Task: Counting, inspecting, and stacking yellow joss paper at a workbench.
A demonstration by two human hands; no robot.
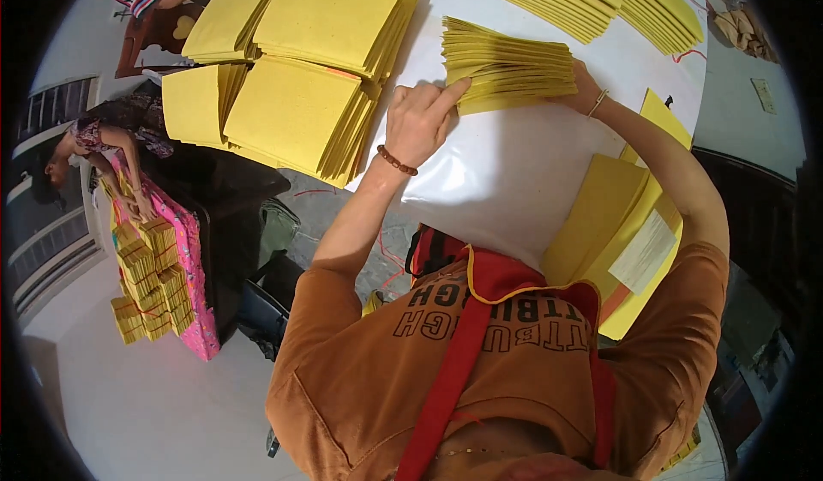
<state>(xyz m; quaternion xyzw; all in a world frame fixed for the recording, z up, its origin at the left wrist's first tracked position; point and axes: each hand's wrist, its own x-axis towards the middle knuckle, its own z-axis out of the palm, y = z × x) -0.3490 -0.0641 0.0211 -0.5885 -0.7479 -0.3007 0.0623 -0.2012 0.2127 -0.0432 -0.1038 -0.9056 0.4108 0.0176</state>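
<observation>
I see my left hand [417,121] with forefinger out, pressing the near corner of the fanned yellow stack [507,68] on the white table [514,172]. Right hand [583,87] behind it, grip hidden, can't tell. Thin, floppy, slippery sheets; best held by the edges. More piles [300,95] beyond.

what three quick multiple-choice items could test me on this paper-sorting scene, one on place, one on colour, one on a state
1. Where is the fanned paper stack?
A. on the white table
B. on the floor
C. on a chair

2. What colour are the sheets?
A. blue
B. yellow
C. green

3. What is the left hand doing?
A. hanging clear of the table
B. gripping a cup
C. pressing a finger at the stack's edge

Answers: 1 A, it lies on the white top; 2 B, every stack is yellow; 3 C, the forefinger meets the stack while the right hand steadies its far side.
</observation>
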